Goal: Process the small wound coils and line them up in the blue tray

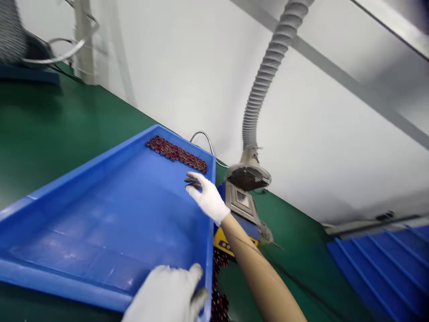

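Observation:
My right hand [208, 199], in a white glove with darkened fingertips, is over the right side of a large blue tray [83, 170]. Its fingers are apart and nothing shows in them. Just beyond its fingertips, small dark red round parts [177, 153] lie packed in rows along the tray's far end. My left hand [167, 293], also gloved in white, is at the tray's near right edge. Its thumb and a finger are spread apart, with the other fingers hidden, and it holds nothing visible.
More dark red parts [219, 286] lie on the green table [288, 232] beside the tray. A blue and yellow machine [239, 210] stands right of the tray under a grey duct hose [266, 67]. Blue ribbed trays [385, 268] are at the right.

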`<state>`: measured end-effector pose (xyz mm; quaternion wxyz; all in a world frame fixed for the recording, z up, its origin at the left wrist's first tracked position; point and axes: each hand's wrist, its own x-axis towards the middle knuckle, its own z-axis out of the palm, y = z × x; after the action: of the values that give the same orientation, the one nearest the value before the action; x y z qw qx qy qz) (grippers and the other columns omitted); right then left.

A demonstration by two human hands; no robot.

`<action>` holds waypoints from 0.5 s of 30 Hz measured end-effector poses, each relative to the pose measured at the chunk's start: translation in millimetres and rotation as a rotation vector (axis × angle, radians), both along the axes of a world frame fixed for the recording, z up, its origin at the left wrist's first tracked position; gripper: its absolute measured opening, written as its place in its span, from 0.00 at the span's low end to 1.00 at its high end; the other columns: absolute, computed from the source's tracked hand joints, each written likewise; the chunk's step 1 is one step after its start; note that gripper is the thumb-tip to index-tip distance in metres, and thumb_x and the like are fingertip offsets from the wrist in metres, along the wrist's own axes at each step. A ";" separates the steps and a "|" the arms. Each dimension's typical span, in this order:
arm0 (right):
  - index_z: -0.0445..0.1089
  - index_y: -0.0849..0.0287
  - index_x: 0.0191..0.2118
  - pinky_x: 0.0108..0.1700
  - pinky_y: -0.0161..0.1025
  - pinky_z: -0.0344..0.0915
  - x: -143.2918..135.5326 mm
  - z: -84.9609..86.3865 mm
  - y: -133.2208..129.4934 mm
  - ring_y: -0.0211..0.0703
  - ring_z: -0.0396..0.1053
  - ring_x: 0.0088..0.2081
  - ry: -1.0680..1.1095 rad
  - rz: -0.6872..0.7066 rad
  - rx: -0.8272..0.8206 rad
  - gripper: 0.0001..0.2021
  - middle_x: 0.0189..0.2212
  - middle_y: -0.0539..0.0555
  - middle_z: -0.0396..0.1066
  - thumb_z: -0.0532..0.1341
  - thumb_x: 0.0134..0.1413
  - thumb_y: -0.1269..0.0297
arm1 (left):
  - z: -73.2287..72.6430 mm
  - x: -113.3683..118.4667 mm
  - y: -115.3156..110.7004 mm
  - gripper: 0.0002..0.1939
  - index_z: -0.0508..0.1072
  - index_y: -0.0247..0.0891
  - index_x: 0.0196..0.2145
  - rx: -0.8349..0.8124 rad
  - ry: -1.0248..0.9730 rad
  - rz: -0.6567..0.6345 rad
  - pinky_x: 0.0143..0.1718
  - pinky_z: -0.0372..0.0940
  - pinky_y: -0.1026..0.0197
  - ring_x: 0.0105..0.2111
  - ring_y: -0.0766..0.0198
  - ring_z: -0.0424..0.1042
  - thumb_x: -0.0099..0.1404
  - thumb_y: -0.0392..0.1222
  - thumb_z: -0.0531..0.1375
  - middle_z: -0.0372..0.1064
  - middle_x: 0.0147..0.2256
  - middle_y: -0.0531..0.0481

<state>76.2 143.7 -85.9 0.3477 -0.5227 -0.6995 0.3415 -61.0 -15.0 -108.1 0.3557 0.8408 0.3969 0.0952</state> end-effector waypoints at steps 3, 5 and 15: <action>0.65 0.55 0.51 0.53 0.40 0.60 38.3 20.8 -82.9 0.40 0.68 0.46 -0.297 0.049 0.106 0.18 0.47 0.53 0.71 0.57 0.53 0.69 | 5.2 1.0 0.2 0.16 0.72 0.42 0.43 0.062 0.135 0.053 0.39 0.63 0.53 0.34 0.55 0.73 0.66 0.43 0.48 0.74 0.40 0.41; 0.69 0.54 0.46 0.50 0.37 0.62 65.4 19.5 -125.4 0.39 0.69 0.45 -0.519 0.059 0.037 0.13 0.44 0.52 0.72 0.54 0.55 0.70 | 4.6 2.1 0.7 0.17 0.71 0.43 0.45 0.141 0.209 0.088 0.38 0.63 0.55 0.34 0.54 0.74 0.65 0.43 0.47 0.75 0.39 0.42; 0.72 0.57 0.35 0.40 0.44 0.64 113.5 -55.3 -193.7 0.50 0.70 0.39 -0.601 -0.308 -0.096 0.07 0.36 0.58 0.70 0.58 0.50 0.69 | -11.9 6.6 -2.5 0.24 0.67 0.46 0.52 0.396 0.460 0.061 0.38 0.65 0.53 0.37 0.51 0.74 0.63 0.30 0.45 0.70 0.50 0.45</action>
<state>189.7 -50.0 -141.2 0.1484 -0.7153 -0.6667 0.1481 -54.5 -17.5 -120.0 0.0828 0.8809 0.4658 -0.0114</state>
